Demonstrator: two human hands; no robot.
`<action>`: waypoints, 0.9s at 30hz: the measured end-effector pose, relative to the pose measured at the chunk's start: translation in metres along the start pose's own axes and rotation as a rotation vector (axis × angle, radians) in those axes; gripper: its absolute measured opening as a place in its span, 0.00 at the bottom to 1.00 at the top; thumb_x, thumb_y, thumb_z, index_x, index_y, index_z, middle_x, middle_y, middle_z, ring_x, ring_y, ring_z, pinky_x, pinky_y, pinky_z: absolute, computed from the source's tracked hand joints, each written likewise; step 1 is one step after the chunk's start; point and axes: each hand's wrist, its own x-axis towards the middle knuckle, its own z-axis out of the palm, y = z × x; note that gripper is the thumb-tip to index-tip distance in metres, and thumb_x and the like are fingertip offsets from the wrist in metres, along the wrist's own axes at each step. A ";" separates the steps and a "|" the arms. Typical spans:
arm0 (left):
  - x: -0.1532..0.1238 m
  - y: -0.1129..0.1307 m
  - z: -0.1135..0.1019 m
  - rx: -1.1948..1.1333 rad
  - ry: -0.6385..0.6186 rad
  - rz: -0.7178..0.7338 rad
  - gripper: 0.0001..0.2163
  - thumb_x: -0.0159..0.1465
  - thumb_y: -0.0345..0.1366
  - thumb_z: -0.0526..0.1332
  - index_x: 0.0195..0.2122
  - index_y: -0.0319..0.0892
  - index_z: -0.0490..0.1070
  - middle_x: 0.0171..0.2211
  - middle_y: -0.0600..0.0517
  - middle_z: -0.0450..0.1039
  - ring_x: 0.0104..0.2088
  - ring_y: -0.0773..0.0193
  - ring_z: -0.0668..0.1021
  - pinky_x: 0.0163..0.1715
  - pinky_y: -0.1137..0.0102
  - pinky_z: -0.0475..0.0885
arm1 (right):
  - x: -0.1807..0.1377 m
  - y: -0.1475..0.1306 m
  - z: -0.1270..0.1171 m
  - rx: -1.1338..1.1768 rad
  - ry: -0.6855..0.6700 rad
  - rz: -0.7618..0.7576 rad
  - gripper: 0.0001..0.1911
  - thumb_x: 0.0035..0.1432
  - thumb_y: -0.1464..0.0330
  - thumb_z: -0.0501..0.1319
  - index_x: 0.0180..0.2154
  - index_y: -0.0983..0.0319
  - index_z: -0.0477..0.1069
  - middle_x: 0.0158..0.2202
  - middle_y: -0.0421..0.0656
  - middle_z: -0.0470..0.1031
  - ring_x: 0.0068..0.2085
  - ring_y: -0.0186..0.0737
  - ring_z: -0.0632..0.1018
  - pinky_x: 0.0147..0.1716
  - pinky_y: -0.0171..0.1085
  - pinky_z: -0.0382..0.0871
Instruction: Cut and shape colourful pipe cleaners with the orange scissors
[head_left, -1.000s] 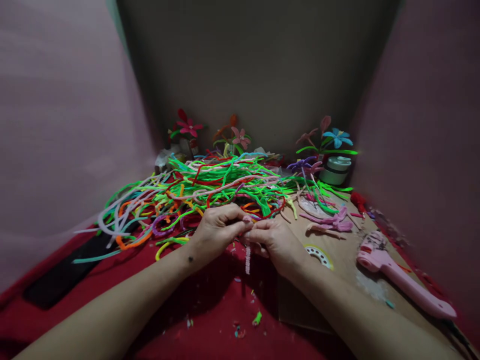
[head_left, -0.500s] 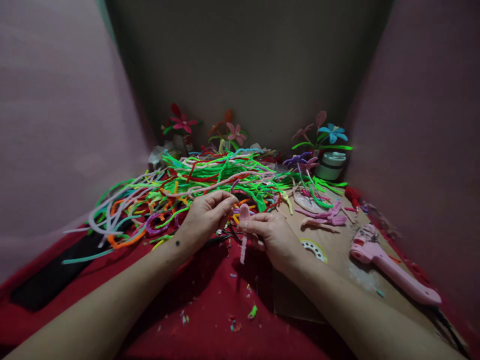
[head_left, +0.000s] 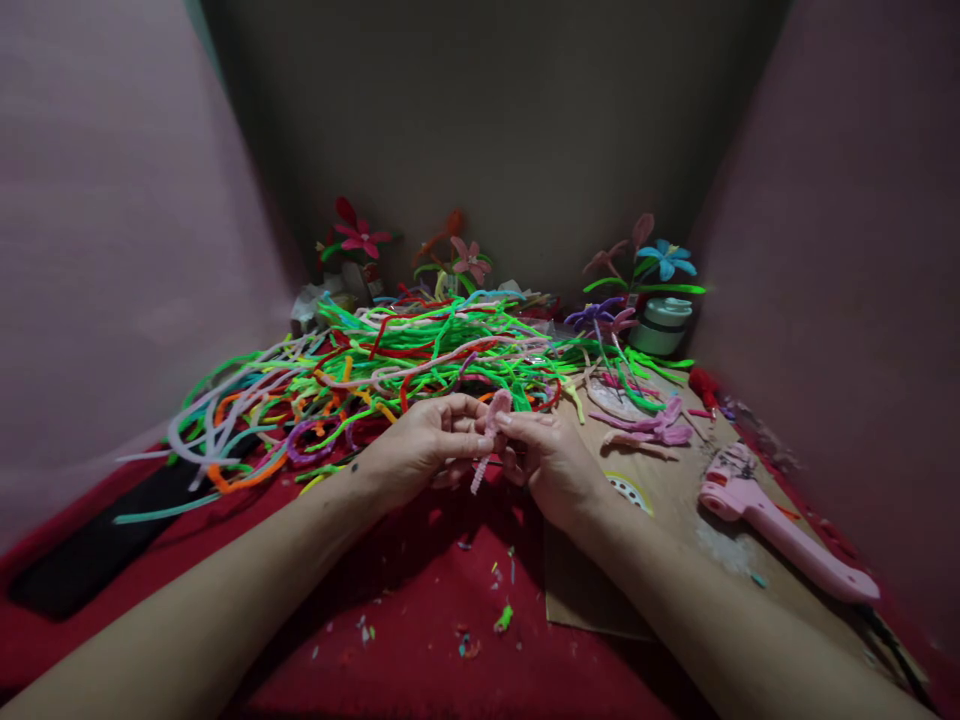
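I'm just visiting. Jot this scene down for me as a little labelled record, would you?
Left hand: fingers on a pink fuzzy piece
Right hand: pinching the same piece
Beyond hands: heap of colored fuzzy stems
Right side: pink tool on cardboard
Left side: flat black object
Back: fuzzy flowers, lidded container
Surface: red, scattered with scraps

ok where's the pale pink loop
Near the head view's centre, the pale pink loop is held between left hand and right hand, in front of the coloured stems.

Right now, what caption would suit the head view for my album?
The left grip and right grip hold a pink, round-topped fuzzy strip before a heap of multicoloured fuzzy stems.
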 end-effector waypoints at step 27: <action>-0.007 0.008 0.012 0.391 0.362 0.206 0.09 0.53 0.40 0.62 0.27 0.37 0.72 0.22 0.55 0.68 0.20 0.73 0.64 0.19 0.77 0.59 | -0.004 0.003 0.007 -0.399 0.085 -0.216 0.18 0.50 0.56 0.60 0.20 0.64 0.68 0.17 0.36 0.59 0.21 0.28 0.58 0.21 0.32 0.52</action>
